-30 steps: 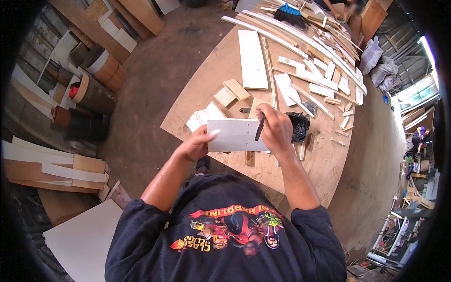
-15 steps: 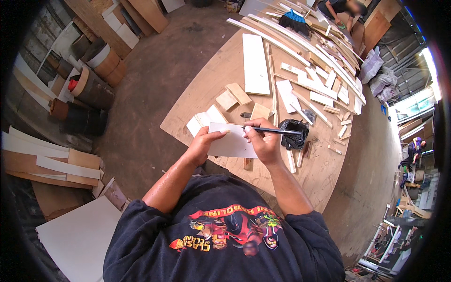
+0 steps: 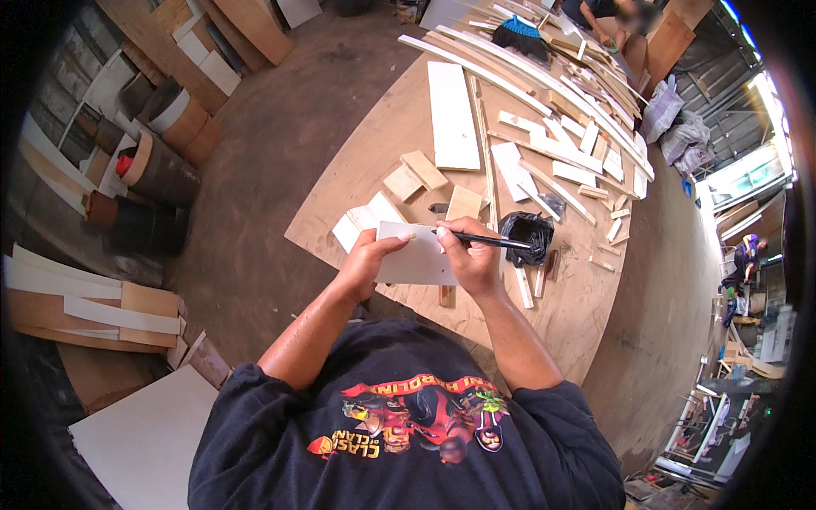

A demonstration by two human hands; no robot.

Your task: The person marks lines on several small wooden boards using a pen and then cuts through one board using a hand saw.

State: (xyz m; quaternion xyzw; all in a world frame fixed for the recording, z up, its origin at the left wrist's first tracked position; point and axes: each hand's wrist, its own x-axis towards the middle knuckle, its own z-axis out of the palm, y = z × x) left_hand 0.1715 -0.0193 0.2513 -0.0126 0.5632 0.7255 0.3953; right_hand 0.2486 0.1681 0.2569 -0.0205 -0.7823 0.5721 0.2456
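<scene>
My left hand (image 3: 365, 262) grips the left edge of a small white board (image 3: 415, 259), its thumb lying on the upper face. In my right hand (image 3: 474, 262) is a black pen (image 3: 493, 240), held like a writing tool with its tip at the board's upper right part. The board is up over the near edge of a wooden table (image 3: 340, 200). Beyond it on the tabletop lie wood blocks (image 3: 423, 170) and a pale angled piece (image 3: 371, 217). A container lined with a black plastic bag (image 3: 529, 234) stands just right of my right hand.
Many white and bare wood strips (image 3: 578, 161) cover the table's far right, with a long white board (image 3: 453, 115) and a blue brush (image 3: 520, 34). At the far end another person (image 3: 603, 21) is bent over. Drums (image 3: 140, 221) and stacked panels (image 3: 102, 306) stand left.
The pen's tip has shifted slightly left on the board and its back end a little lower. The surroundings slide slightly left in the view; both hands keep their hold.
</scene>
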